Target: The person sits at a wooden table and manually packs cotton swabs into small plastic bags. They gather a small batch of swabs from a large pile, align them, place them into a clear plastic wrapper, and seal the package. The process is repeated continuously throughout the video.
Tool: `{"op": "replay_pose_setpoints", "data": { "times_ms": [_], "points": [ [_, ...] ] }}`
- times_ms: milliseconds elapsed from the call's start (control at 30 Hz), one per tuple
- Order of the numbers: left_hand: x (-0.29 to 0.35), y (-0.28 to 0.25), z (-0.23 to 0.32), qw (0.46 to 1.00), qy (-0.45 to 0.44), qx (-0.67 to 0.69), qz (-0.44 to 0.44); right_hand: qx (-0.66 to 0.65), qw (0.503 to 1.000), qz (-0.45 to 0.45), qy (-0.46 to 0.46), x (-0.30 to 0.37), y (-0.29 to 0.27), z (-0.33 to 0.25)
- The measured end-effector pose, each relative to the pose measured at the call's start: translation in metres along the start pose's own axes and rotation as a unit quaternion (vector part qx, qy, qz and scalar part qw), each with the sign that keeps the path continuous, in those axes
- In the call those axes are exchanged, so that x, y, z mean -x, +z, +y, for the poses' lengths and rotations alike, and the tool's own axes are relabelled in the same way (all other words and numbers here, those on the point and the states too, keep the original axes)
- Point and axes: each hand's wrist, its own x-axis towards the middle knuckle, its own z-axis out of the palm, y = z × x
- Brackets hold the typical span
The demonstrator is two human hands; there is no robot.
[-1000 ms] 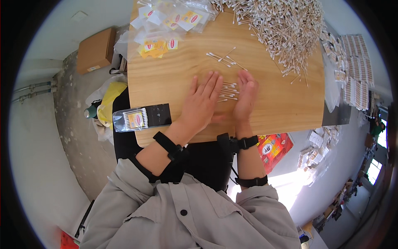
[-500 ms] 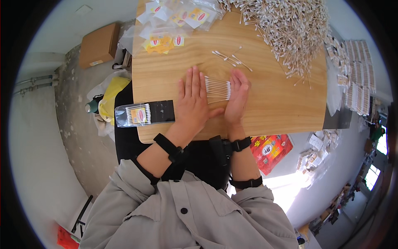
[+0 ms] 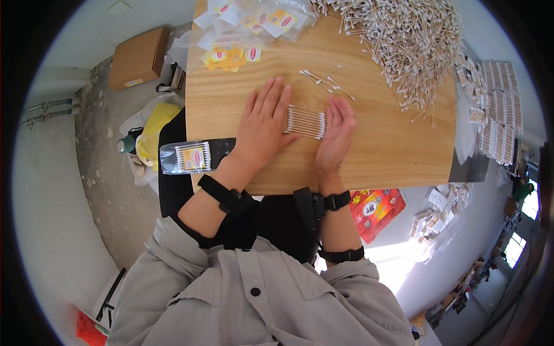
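Observation:
A flat row of cotton swabs (image 3: 306,122) lies side by side on the wooden table (image 3: 398,153) between my hands. At their left ends, my left hand (image 3: 262,128) rests with stretched fingers, its index finger and thumb edge beside the tips. My right hand (image 3: 336,135) stands on its side along the right ends, fingers straight and slightly curved. Neither hand grips anything. By my left wrist, a clear packet of swabs with a yellow label (image 3: 193,157) sits on a dark strip (image 3: 222,149), partly covered by my forearm.
Several loose swabs (image 3: 328,81) lie beyond my hands. A big heap of swabs (image 3: 410,52) fills the far right. Plastic bags with labels (image 3: 271,22) and yellow cards (image 3: 228,56) are at the far left. Stacked swab packs (image 3: 501,95) stand off the right edge.
The swab row has become more compact and even, its lower stray swab now in line with the others. My left hand has tilted and shifted slightly left, its fingers closer together.

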Motion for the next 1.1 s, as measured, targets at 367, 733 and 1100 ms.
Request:
{"op": "replay_pose_setpoints", "data": {
  "times_ms": [367,733,1100],
  "points": [
    [0.036,0.008,0.022,0.999,-0.009,-0.032,-0.041,-0.011,0.999,-0.034,0.029,0.02,0.011,0.024],
    [0.059,-0.01,0.024,0.997,-0.047,-0.003,-0.068,0.503,0.843,-0.111,-0.157,-0.116,-0.025,-0.026],
    [0.071,-0.011,0.029,0.996,-0.044,0.001,-0.079,0.481,0.856,-0.152,-0.112,-0.133,-0.035,-0.029]
  ]
}}
